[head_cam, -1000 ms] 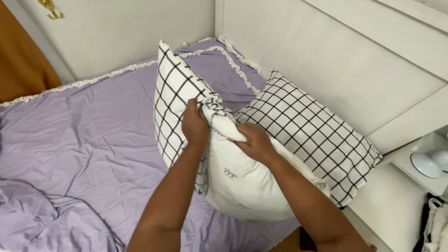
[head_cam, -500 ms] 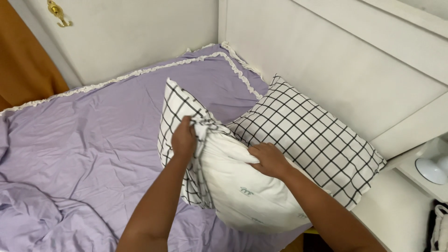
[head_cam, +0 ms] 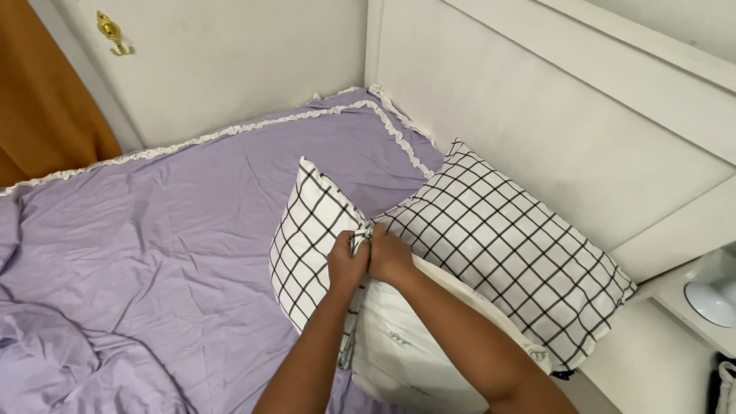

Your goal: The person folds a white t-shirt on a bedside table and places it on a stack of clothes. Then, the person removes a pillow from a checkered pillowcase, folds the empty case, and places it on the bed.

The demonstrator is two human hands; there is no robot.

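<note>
Checked pillowcase (head_cam: 307,245), half over white pillow (head_cam: 406,349), near bed's headboard corner. Left hand (head_cam: 346,266) and right hand (head_cam: 389,257) fingers pinch its bunched opening. Likely soft, light; grip the hem.

1. Left hand (head_cam: 346,264) and right hand (head_cam: 388,258) touch each other, both gripping the bunched edge of a grid-pattern pillowcase (head_cam: 310,241).
2. White pillow (head_cam: 399,349) partly uncovered beneath the forearms.
3. Second checked pillow (head_cam: 506,249) leans on the headboard (head_cam: 552,130).
4. Purple sheet (head_cam: 169,253), bed's head-end corner.
</note>
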